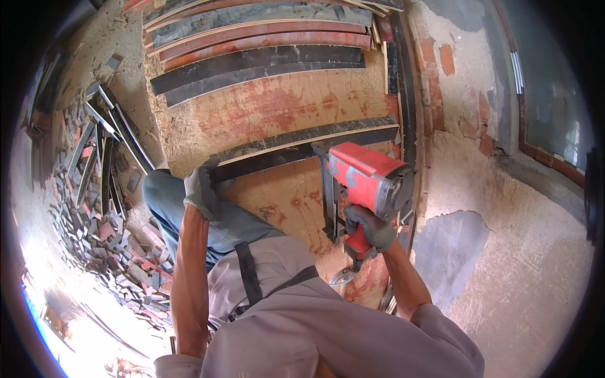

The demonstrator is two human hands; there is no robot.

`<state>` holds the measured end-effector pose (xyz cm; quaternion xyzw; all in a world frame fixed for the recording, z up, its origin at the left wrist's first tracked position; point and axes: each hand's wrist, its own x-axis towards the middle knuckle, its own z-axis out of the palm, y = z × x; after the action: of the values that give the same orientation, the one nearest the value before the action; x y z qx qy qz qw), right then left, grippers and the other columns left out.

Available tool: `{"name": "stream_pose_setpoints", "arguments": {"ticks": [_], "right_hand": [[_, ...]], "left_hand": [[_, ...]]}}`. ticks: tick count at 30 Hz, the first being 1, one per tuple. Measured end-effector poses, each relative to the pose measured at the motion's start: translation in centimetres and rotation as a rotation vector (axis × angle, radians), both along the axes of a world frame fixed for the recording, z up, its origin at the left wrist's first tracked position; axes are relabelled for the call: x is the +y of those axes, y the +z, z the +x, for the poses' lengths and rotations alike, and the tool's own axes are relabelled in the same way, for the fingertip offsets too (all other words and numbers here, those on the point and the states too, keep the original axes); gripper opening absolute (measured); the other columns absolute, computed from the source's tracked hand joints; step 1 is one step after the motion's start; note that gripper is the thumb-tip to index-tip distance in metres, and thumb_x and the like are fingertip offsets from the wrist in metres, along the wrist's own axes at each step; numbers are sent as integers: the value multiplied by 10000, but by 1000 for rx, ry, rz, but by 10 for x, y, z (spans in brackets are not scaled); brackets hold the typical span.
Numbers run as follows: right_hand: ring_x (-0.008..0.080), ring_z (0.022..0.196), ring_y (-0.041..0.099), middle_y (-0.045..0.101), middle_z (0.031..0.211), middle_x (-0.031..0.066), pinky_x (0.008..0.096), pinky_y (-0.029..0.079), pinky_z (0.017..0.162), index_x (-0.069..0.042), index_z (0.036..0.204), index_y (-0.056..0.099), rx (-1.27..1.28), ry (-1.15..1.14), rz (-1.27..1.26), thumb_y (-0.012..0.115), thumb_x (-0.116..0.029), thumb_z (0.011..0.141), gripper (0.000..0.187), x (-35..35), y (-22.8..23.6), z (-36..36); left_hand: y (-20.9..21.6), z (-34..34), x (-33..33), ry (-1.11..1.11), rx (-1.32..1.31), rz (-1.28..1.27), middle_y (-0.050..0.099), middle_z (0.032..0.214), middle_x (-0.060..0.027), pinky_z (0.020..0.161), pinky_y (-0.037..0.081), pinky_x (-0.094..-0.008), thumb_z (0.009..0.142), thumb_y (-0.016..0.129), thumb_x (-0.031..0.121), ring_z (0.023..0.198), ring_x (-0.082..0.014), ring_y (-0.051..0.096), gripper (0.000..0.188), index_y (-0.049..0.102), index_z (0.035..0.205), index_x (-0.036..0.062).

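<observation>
Tan and stained with red, a work surface [252, 116] fills the centre of the frame, with a pile of small offcuts [120, 242] at left. Long dark and reddish boards [265, 69] lie across the top. Below them, mid-frame, runs a narrow black strip [271, 162], its left end held by the gloved left hand [200, 189]. Right of centre, the gloved right hand [372, 228] wraps the handle of a red nail gun [362, 173], its nose at the strip; contact is unclear.
</observation>
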<state>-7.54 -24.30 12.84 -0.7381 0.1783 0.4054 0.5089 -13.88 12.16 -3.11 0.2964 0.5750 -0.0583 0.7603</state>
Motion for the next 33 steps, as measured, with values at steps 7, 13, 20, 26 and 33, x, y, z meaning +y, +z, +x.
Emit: {"name": "stream_pose_setpoints", "arguments": {"ticks": [7,13,20,26,33], "right_hand": [[138,723,562,598,796,37,304,467,670,-43,896,611,-157,153,-7,595,-163,960,137,-28,-30,-5],[133,611,540,546,670,29,296,449,594,-39,774,583,-174,146,-28,554,-164,982,245,-17,-25,-1],[147,617,563,586,685,52,305,462,605,-25,797,599,-148,144,-10,560,-147,987,230,-10,-15,2],[155,617,568,589,681,61,305,467,612,-21,791,596,-134,138,-10,544,-140,984,233,-5,-10,3],[169,611,564,576,662,77,307,463,612,-12,763,568,-5,116,23,514,-109,982,245,10,8,11]], "left_hand": [[-15,-14,5,-125,-138,25,660,1178,-132,824,618,-373,919,645,30,980,-224,676,359,585,1268,-30],[-18,-22,8,-286,-215,146,623,1238,-123,864,607,-327,791,735,-119,1043,-189,647,546,561,1302,-37],[-5,-11,2,-196,-152,158,656,1160,-145,776,632,-349,836,726,-44,984,-211,660,458,591,1273,-21],[23,10,-1,-31,45,38,674,1065,-152,682,642,-374,945,630,154,920,-250,674,270,654,1166,0],[29,12,-3,-19,56,61,665,1035,-146,618,637,-388,904,666,156,871,-269,678,280,642,1135,1]]}}
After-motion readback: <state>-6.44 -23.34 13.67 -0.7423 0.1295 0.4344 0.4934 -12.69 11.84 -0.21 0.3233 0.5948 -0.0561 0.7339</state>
